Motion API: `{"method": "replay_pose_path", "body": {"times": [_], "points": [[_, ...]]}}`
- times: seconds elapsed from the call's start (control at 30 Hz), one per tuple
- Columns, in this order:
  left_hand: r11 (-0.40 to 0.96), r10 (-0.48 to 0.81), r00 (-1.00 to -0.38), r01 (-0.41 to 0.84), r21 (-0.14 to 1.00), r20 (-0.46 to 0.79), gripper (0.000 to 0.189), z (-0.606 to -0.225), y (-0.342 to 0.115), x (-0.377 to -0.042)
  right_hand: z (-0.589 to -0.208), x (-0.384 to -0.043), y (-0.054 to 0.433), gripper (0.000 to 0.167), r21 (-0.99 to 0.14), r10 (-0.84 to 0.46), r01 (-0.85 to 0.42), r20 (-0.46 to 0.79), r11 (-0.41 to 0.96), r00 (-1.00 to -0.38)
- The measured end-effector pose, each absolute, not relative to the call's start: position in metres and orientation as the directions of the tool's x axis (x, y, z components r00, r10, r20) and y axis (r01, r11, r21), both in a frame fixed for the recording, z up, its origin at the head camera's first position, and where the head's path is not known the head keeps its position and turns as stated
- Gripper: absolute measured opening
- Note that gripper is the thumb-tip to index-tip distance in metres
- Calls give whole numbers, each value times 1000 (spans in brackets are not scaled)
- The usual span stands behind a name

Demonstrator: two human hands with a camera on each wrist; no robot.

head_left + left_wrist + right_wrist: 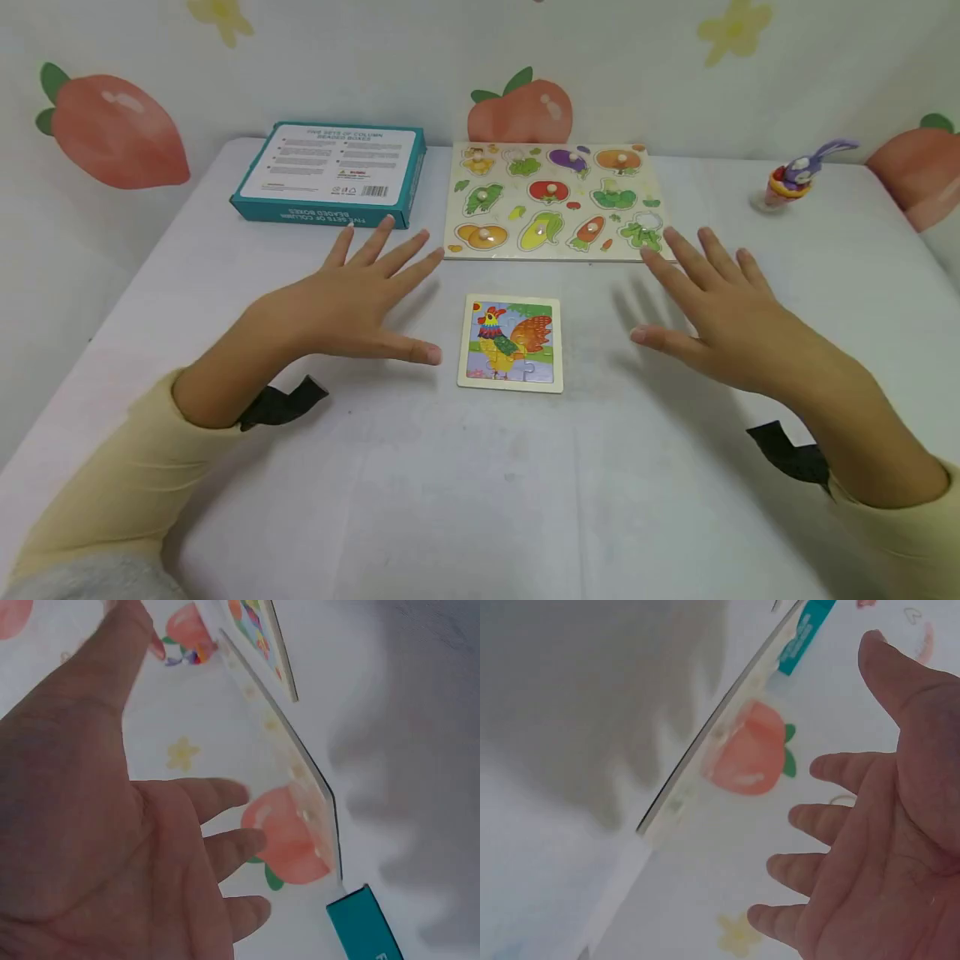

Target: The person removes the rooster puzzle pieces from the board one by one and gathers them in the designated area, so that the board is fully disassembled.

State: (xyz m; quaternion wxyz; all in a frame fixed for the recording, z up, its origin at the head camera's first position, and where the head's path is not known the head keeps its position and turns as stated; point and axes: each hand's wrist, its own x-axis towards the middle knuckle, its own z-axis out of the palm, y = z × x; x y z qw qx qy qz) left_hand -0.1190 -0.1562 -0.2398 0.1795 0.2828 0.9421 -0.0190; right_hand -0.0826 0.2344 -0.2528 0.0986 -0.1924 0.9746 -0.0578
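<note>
Between the two hands lies a small square jigsaw puzzle [510, 343] with a rooster picture in a pale wooden frame, its pieces fitted together. My left hand [348, 308] hovers over the table to its left, fingers spread and holding nothing; its palm [82, 847] shows bare in the left wrist view. On the other side my right hand [723, 325] is also raised with spread fingers, and its palm [885, 862] is bare too. Behind the puzzle lies a wooden vegetable knob puzzle board [555, 202], filled with knobbed pieces; the right fingertips overlap its near right corner in the head view.
A teal and white box [327, 175] lies flat at the back left, beyond the left fingertips. At the back right stands a small purple rabbit-like toy [798, 177] in an orange-rimmed cup. A white cloth covers the table [465, 500], and a fruit-print backdrop [375, 67] rises behind.
</note>
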Motion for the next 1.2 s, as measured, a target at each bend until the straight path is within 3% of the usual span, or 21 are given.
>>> {"method": "replay_pose_path", "body": {"times": [0.3, 0.6, 0.9, 1.2], "points": [[815, 558, -727, 570, 103, -400, 112, -251, -137, -124, -253, -89, 189, 80, -181, -539, -525, -41, 832, -841], [830, 525, -718, 550, 90, -457, 120, -266, -118, -121, -268, -101, 130, 50, -303, -639, -598, -49, 742, -767], [836, 510, -709, 541, 87, -487, 121, -271, -113, -118, -267, -122, 104, 40, -445, -648, -520, -206, 729, -733], [839, 502, -709, 537, 83, -495, 120, -273, -113, -118, -269, -125, 86, 40, -423, -572, -440, -261, 792, -778]]}}
